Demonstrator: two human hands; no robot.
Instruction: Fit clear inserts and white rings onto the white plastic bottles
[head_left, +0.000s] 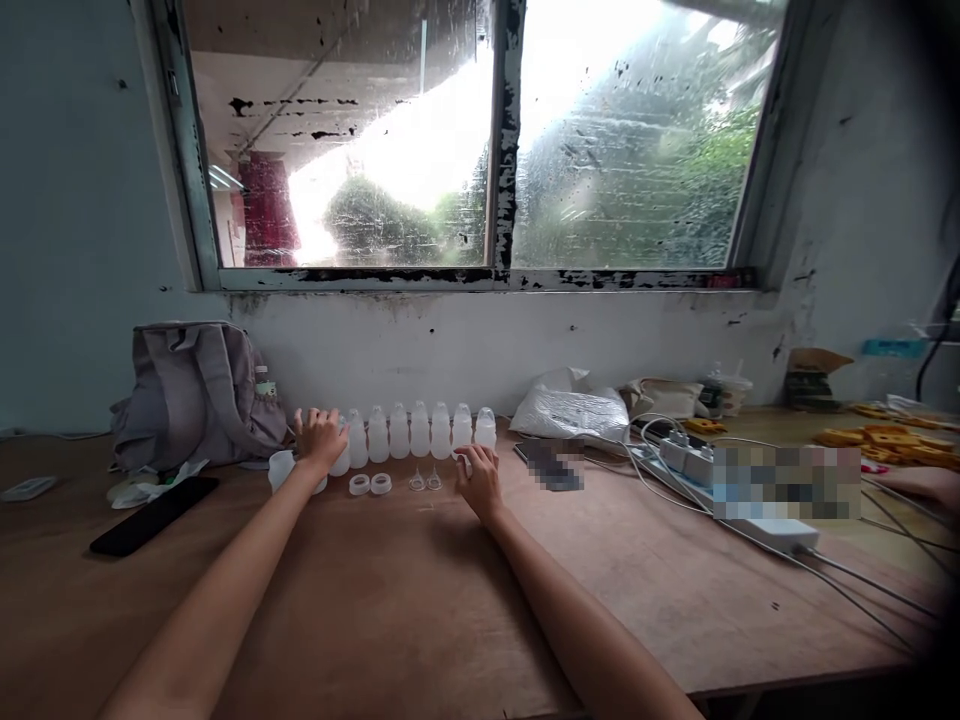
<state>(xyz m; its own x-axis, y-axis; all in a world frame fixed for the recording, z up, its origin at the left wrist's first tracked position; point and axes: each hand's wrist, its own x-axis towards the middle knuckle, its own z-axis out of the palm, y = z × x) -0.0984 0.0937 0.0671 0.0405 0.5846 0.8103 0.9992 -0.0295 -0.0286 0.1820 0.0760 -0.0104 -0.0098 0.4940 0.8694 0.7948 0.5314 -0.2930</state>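
Observation:
Frosted white baby bottles (399,436) with domed tops stand upright in a row near the wall. At the row's left end is my left hand (321,440), its fingers spread and bent beside a bottle (341,460); its palm side is hidden. An uncapped bottle (281,468) is left of my wrist, another partly behind it. My right hand (478,478) is closed in a pinch before the right end of the row, with something small and whitish at its fingertips. Two white rings (370,484) and two clear teats (424,480) lie between my hands.
A grey backpack (195,395) stands at left, with a black phone (154,515) before it. To the right are a silver plastic bag (574,410), a white power strip (772,532) with trailing cables, and yellow parts (877,440). Another person's hand (919,484) shows at far right.

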